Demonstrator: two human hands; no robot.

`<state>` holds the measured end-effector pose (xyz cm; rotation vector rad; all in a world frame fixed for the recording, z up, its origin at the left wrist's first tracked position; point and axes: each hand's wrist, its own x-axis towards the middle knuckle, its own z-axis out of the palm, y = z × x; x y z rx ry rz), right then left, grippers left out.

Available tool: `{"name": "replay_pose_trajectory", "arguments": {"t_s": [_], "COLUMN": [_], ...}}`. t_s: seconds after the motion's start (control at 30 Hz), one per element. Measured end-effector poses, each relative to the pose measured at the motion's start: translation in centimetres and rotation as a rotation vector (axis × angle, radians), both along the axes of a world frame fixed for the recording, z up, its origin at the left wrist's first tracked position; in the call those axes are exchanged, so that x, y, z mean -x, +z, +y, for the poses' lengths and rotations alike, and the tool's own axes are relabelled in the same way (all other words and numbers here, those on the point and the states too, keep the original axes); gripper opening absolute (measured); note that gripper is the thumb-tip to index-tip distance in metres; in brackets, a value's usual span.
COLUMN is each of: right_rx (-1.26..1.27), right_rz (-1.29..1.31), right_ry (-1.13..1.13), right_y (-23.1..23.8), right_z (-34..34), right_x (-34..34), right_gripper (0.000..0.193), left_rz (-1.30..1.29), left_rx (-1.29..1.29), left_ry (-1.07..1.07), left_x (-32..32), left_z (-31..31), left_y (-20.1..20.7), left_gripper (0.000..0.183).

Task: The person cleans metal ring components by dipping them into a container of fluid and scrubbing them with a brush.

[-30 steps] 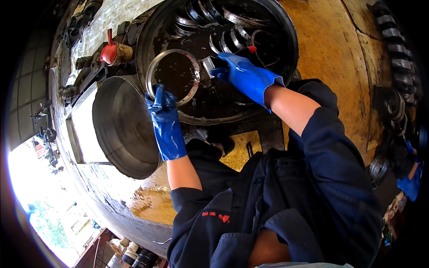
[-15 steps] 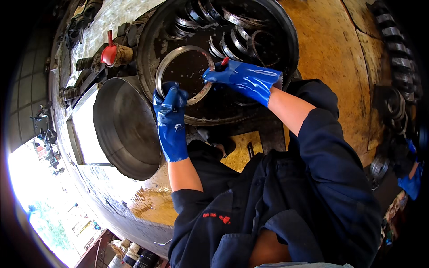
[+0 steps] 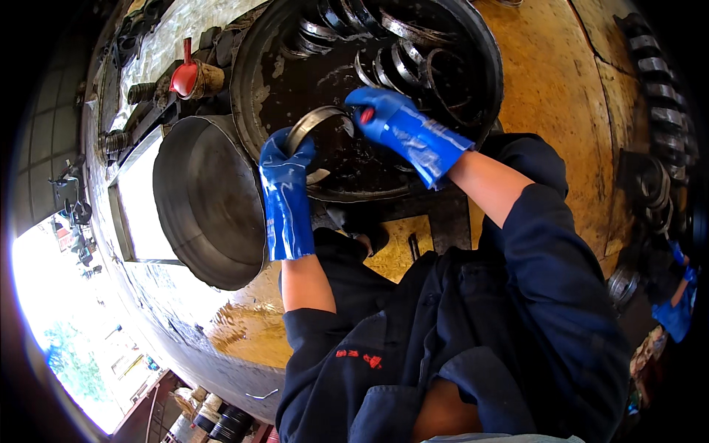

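My left hand [image 3: 283, 166], in a long blue rubber glove, is closed on the near left side of a metal ring [image 3: 313, 121]. The ring is tilted, so its bright outer band shows. My right hand [image 3: 390, 122], gloved alike, is just right of the ring, closed around a tool with a red end [image 3: 366, 115]; the rest of that tool is hidden. Both hands are over a wide round pan [image 3: 490, 70] with dark, wet contents. More metal rings [image 3: 399, 68] stand on edge in its far part, several in leaning rows.
A deep grey metal drum [image 3: 210, 207] stands open left of the pan. Beyond it are a red scoop [image 3: 185, 77] and a tan cup [image 3: 210, 80]. Metal rings [image 3: 662, 111] line the far right. Another person's blue-gloved hand [image 3: 673, 314] shows at the right edge.
The ring has turned from nearly face-on to steeply tilted in my left hand. My right hand has come off the ring's right edge, still around the red-ended tool.
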<state>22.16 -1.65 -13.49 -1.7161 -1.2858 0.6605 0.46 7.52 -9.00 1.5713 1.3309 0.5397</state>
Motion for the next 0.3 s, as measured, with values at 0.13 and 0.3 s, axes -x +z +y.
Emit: {"name": "replay_pose_trajectory", "arguments": {"t_s": [0.13, 0.3], "right_rx": [0.156, -0.097], "right_rz": [0.83, 0.817], "right_ry": [-0.156, 0.196], "right_y": [2.7, 8.5], "right_z": [1.7, 0.8], "right_x": [-3.8, -1.3], "right_gripper": [0.028, 0.026], "left_rz": [-0.006, -0.104], "left_rx": [-0.136, -0.158], "left_ry": [0.075, -0.086], "left_x": [0.0, -1.1], "left_z": [-0.2, 0.6], "left_y": [0.3, -0.8], "left_gripper": [0.034, 0.032]}}
